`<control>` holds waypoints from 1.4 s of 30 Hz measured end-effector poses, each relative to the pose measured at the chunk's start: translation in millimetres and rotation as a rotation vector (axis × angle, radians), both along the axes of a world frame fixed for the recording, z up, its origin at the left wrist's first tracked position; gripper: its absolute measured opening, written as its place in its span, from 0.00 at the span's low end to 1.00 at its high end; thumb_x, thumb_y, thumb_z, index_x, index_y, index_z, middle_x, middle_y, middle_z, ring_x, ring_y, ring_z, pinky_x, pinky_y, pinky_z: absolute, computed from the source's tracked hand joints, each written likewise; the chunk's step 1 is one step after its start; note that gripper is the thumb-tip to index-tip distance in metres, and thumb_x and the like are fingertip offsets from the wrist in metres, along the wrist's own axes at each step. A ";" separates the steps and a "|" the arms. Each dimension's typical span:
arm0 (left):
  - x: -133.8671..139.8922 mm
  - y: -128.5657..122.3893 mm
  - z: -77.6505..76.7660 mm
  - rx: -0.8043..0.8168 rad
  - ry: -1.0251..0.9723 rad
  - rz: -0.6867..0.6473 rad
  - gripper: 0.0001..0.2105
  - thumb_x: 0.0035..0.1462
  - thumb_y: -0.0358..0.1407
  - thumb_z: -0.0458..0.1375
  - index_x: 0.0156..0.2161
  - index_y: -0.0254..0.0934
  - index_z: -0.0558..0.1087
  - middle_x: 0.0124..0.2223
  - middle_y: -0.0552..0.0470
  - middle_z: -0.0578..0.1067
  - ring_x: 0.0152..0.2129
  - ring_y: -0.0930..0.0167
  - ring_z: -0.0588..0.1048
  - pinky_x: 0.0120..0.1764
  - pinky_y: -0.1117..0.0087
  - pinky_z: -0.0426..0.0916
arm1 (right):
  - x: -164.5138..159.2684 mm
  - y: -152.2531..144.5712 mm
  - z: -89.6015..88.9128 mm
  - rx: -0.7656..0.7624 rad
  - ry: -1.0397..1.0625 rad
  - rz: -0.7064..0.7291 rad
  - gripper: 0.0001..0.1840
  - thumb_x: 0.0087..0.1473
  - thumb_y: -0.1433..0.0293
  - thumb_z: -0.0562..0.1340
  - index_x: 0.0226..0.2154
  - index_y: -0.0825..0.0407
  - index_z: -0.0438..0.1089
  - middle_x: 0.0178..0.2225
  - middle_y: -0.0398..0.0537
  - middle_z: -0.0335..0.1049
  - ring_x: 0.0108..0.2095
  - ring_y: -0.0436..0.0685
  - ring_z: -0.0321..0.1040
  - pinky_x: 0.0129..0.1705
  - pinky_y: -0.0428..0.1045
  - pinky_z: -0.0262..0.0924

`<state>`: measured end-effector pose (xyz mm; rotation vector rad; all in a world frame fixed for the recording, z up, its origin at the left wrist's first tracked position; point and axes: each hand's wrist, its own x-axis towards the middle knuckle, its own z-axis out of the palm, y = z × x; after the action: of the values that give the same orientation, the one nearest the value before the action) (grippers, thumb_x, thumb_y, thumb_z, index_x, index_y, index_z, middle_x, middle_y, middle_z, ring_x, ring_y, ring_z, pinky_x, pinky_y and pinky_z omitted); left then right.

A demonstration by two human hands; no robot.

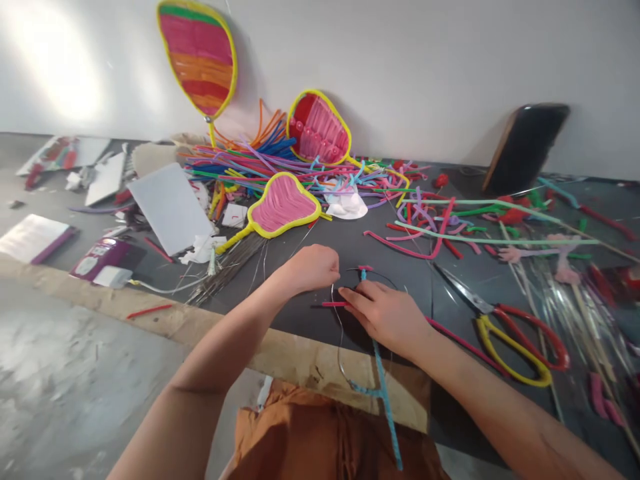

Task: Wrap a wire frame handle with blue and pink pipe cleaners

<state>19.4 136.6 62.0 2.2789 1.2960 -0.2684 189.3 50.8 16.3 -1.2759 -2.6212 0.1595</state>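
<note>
My left hand (316,265) is closed above the table, its fingertips meeting a thin bent wire (341,333). My right hand (387,313) rests over the wire frame, fingers pressed together and partly covering it. The frame has a stem wrapped in light blue pipe cleaner (387,407), which reaches past the table's front edge towards my lap. A short pink pipe cleaner piece (332,304) pokes out from under my right fingers. Another pink bit (365,268) sits at the frame's far end. What lies beneath my right palm is hidden.
Red-and-yellow-handled scissors (520,340) lie to the right. Behind are a pink fan shape with yellow edging (284,205), a heap of coloured pipe cleaners (240,163) and a leaning phone (527,147). Thin wires (233,270) and a purple box (100,259) are on the left.
</note>
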 end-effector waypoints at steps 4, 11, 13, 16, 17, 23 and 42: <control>1.4 1.9 0.8 0.007 0.040 -0.034 0.10 0.48 0.33 0.52 0.31 0.37 0.76 0.31 0.48 0.78 0.29 0.66 0.74 0.29 0.71 0.62 | -7.2 1.8 -1.0 -0.029 -0.035 0.008 0.18 0.61 0.64 0.52 0.50 0.51 0.67 0.34 0.50 0.70 0.35 0.55 0.67 0.26 0.48 0.54; -1.1 1.7 0.6 0.038 0.047 -0.106 0.10 0.50 0.31 0.51 0.32 0.36 0.75 0.32 0.47 0.77 0.30 0.66 0.75 0.30 0.70 0.63 | -7.1 4.9 -8.5 -0.059 -0.046 0.000 0.20 0.60 0.62 0.53 0.51 0.53 0.65 0.35 0.50 0.70 0.35 0.57 0.66 0.28 0.49 0.56; -1.2 1.9 0.5 0.034 0.051 -0.110 0.10 0.50 0.31 0.51 0.32 0.36 0.75 0.32 0.47 0.77 0.31 0.66 0.75 0.31 0.70 0.63 | -4.8 5.0 -10.6 -0.038 -0.004 0.006 0.19 0.60 0.64 0.53 0.51 0.53 0.65 0.34 0.50 0.70 0.34 0.56 0.66 0.28 0.48 0.56; -1.7 2.2 -0.6 0.040 0.036 -0.120 0.09 0.51 0.32 0.51 0.32 0.36 0.74 0.32 0.48 0.77 0.31 0.65 0.74 0.31 0.70 0.63 | -1.6 2.2 -11.3 0.008 0.080 0.034 0.15 0.59 0.71 0.54 0.48 0.54 0.68 0.32 0.49 0.70 0.33 0.54 0.66 0.29 0.47 0.55; -1.9 2.3 -0.9 0.045 0.032 -0.121 0.09 0.51 0.32 0.51 0.32 0.36 0.74 0.32 0.48 0.77 0.31 0.65 0.74 0.31 0.69 0.63 | -1.0 0.5 -10.8 0.018 0.104 0.053 0.14 0.58 0.73 0.54 0.46 0.54 0.69 0.32 0.49 0.70 0.33 0.53 0.66 0.28 0.47 0.55; -2.3 3.3 0.3 0.013 0.029 -0.114 0.08 0.51 0.32 0.51 0.31 0.36 0.74 0.32 0.48 0.76 0.31 0.66 0.74 0.31 0.70 0.63 | -3.0 -8.9 -6.5 -0.017 0.129 0.211 0.12 0.57 0.69 0.56 0.42 0.53 0.71 0.30 0.47 0.70 0.29 0.52 0.66 0.24 0.46 0.52; 0.2 6.5 -0.8 0.009 0.095 -0.134 0.10 0.48 0.28 0.49 0.31 0.37 0.73 0.33 0.48 0.75 0.31 0.66 0.74 0.30 0.70 0.62 | -3.7 -5.8 -9.7 -0.178 0.167 0.163 0.15 0.60 0.63 0.54 0.46 0.50 0.69 0.31 0.46 0.69 0.29 0.49 0.66 0.26 0.44 0.52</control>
<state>19.6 143.1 61.2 2.3903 1.1940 -0.4229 185.6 45.1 6.7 -1.0472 -2.6101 0.5131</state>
